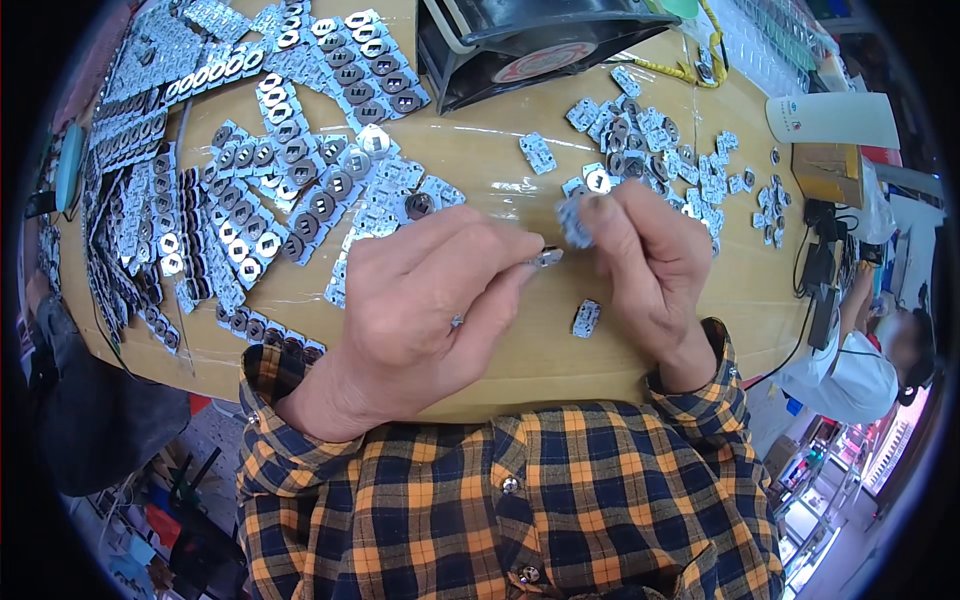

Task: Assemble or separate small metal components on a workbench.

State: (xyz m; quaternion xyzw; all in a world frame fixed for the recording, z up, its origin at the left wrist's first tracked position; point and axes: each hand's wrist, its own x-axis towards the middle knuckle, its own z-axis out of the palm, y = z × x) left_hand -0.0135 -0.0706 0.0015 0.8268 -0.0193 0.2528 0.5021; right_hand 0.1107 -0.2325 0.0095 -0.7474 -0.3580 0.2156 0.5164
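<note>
My left hand [425, 300] is closed, its thumb and forefinger pinching a small silvery piece [548, 257] whose exact kind I cannot make out. Just to the right, my right hand [655, 260] is closed on a small circuit board [574, 222], pale blue and white, slightly blurred. The two held pieces are close together above the table. Below them lies a single loose board [587, 318]. Past my right hand spreads a heap of small separate boards [635, 130], some with round metal parts. Beyond my left hand lie panels of joined boards [245, 225] with round silver parts.
A black bin-like box [540, 50] stands at the table's far side. At the right are a white cup [835, 120], a yellow-brown box [828, 175] and black cables [822, 290]. One person in white [845, 365] is at the right; another in dark clothes [110, 390] is at the left.
</note>
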